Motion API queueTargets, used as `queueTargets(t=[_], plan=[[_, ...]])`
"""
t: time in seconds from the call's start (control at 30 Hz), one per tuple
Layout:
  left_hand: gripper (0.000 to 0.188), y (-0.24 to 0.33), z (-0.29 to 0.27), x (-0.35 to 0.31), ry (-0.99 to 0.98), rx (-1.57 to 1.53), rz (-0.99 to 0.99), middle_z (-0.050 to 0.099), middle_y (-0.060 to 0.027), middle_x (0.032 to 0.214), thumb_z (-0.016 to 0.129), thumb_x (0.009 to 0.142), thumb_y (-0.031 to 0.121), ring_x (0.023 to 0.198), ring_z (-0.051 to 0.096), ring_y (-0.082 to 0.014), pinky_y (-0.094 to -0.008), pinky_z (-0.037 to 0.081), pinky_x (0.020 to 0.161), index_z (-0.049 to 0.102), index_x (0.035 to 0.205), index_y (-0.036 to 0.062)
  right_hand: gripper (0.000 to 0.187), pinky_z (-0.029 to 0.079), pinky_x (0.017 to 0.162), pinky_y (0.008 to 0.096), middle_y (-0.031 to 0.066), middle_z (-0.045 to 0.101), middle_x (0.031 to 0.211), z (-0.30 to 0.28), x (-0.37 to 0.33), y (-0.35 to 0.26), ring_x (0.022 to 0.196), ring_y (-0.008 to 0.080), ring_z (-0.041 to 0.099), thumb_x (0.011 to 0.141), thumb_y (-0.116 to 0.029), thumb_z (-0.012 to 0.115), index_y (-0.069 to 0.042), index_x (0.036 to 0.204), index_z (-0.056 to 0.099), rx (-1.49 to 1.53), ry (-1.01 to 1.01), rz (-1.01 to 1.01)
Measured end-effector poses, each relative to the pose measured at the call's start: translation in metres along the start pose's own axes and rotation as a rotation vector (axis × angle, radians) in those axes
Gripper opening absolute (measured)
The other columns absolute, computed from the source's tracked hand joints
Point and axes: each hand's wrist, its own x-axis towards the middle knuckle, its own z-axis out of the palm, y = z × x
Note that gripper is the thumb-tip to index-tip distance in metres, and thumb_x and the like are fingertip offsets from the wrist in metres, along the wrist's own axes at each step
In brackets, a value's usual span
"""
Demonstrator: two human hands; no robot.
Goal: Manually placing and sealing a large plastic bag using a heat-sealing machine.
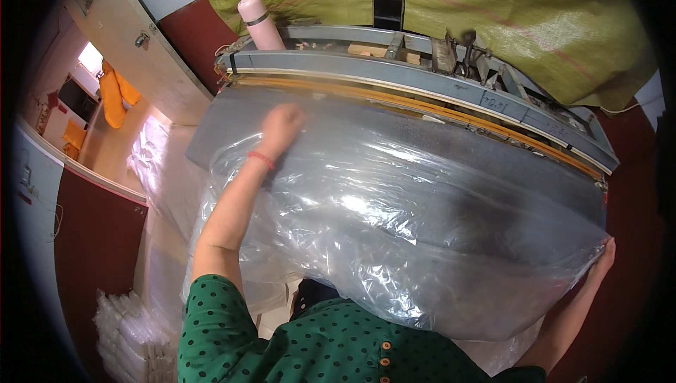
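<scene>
A large clear plastic sheet (366, 207) lies wrinkled and shiny over a dark grey worktop (211, 126), its near part hanging down against my body. At the far right corner my right hand (603, 256) pinches the sheet's edge. My left hand (284, 126), with a red band at the wrist, is over the sheet's far left part; motion smears its fingers, so what they grip cannot be made out. Behind the worktop runs a long grey metal frame (451, 84) with an orange-yellow strip (394, 96) along its near side.
A pink flask (260, 24) and an upright phone (388, 10) stand at the back before a yellow-green woven tarp (493, 17). Metal parts (468, 52) sit on the frame. Stacked plastic bundles (134, 337) lie lower left, near an open door (137, 31).
</scene>
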Motion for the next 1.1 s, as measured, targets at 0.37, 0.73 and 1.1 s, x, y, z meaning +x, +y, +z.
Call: queueTargets(t=[0.37, 0.73, 1.1], plan=[[0.015, 0.017, -0.007, -0.002, -0.131, 0.006, -0.02, 0.057, -0.0079, 0.072, 0.066, 0.072, 0.017, 0.074, 0.054, -0.0241, -0.0345, 0.043, 0.066, 0.059, 0.078, 0.0049, 0.026, 0.043, 0.076, 0.0258, 0.0012, 0.057, 0.089, -0.024, -0.024, -0.008, 0.083, 0.0119, 0.053, 0.086, -0.027, 0.056, -0.004, 0.098, 0.058, -0.045, 0.217, -0.055], [0.018, -0.026, 0.004, 0.049, 0.397, -0.491, -0.309, 0.043, 0.0035, 0.067, 0.047, 0.086, 0.019, 0.059, 0.036, -0.0067, -0.0214, 0.032, 0.053, 0.05, 0.074, 0.006, 0.022, 0.043, 0.066, 0.032, 0.0065, 0.056, 0.072, 0.133, 0.061, 0.027, 0.068, 0.0174, 0.054, 0.086, -0.022, 0.051, -0.002, 0.08, 0.055, -0.722, 0.507, -0.473], [0.015, -0.099, 0.043, 0.079, 0.446, -0.757, -0.358, 0.041, 0.0086, 0.064, 0.057, 0.084, 0.015, 0.059, 0.033, -0.0023, -0.0171, 0.027, 0.054, 0.05, 0.071, 0.0112, 0.02, 0.041, 0.058, 0.0259, 0.0025, 0.054, 0.064, 0.204, 0.101, 0.05, 0.061, 0.0105, 0.049, 0.082, -0.017, 0.059, 0.0, 0.074, 0.053, -0.3, 0.404, -0.367]])
